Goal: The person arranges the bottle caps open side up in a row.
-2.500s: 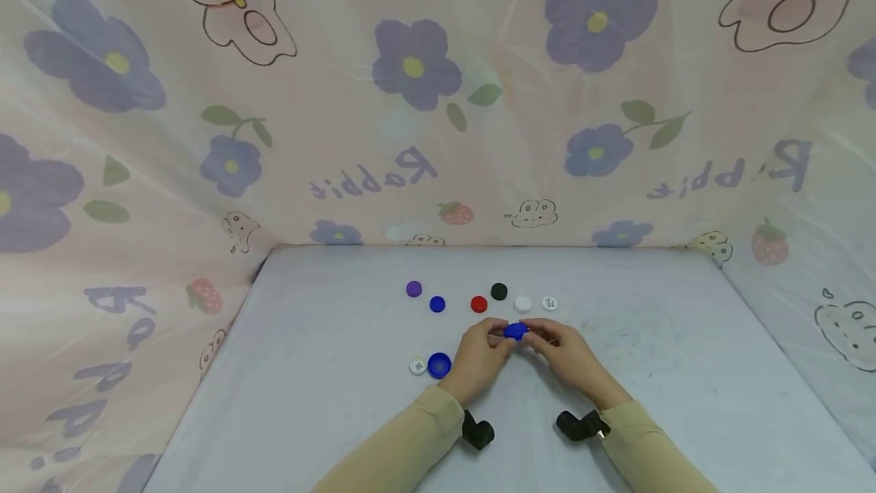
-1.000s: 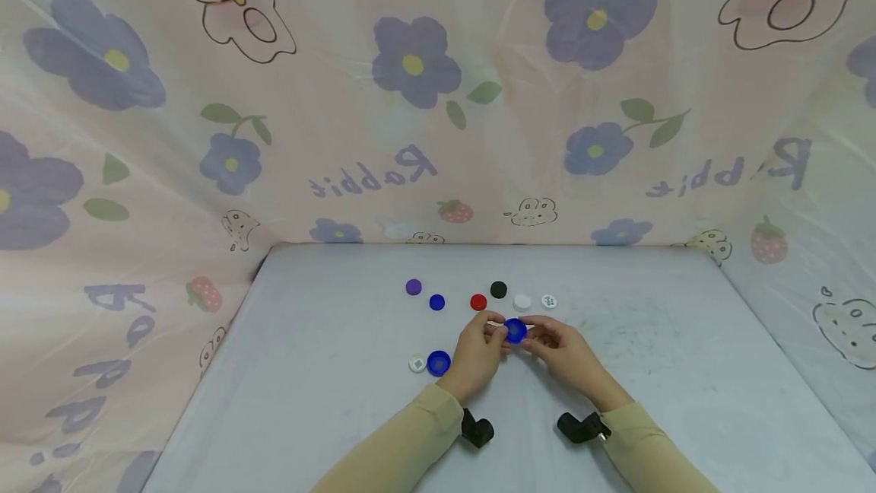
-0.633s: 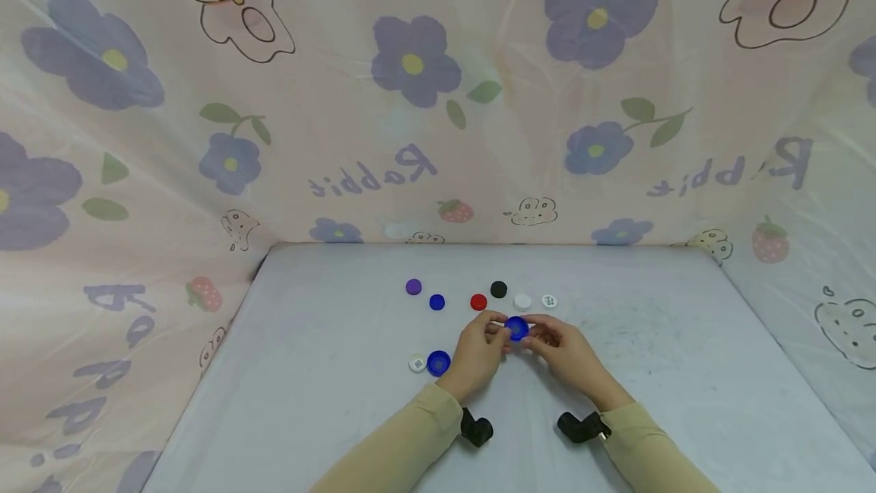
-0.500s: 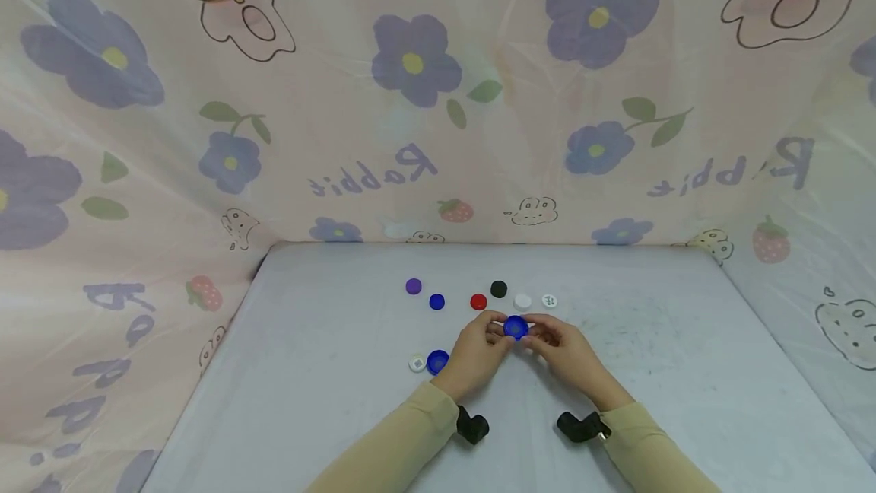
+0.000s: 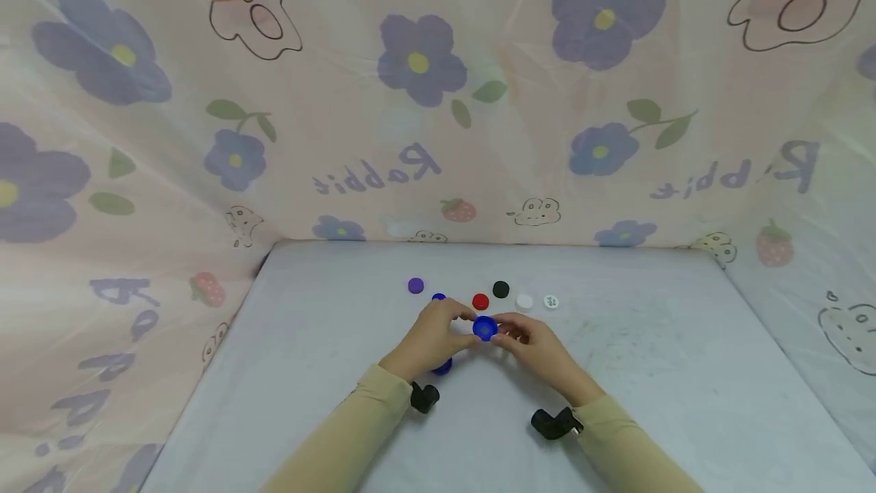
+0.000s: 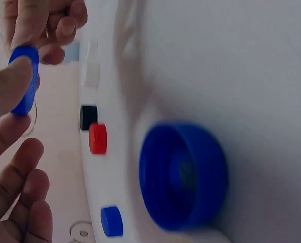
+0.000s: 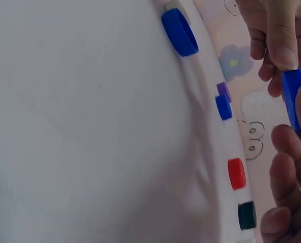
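I see both hands meeting over the middle of the table (image 5: 650,371), and between them is a blue cap (image 5: 485,328), lifted a little above the surface. The left hand (image 5: 433,339) pinches this cap with the thumb and a finger; in the left wrist view the cap (image 6: 25,81) stands on its edge between these fingertips (image 6: 8,83). The right hand (image 5: 535,347) pinches the same cap from the other side, and in the right wrist view I see the cap (image 7: 293,98) held between its fingers (image 7: 282,43) and the thumb. So the two hands are together, each one closed on the cap. Under the left hand, a bigger blue lid (image 5: 442,365) lies on the table with its hollow side up; the left wrist view shows it (image 6: 183,182) large and near. Behind the hands there is a loose row of small caps: a purple cap (image 5: 415,285), a small blue cap (image 5: 439,297) partly hidden by the left hand, a red cap (image 5: 480,301), a black cap (image 5: 501,289), a white cap (image 5: 524,301) and a white disc (image 5: 550,301) with dark marks. A flowered cloth (image 5: 424,97) hangs behind the table and on both sides.
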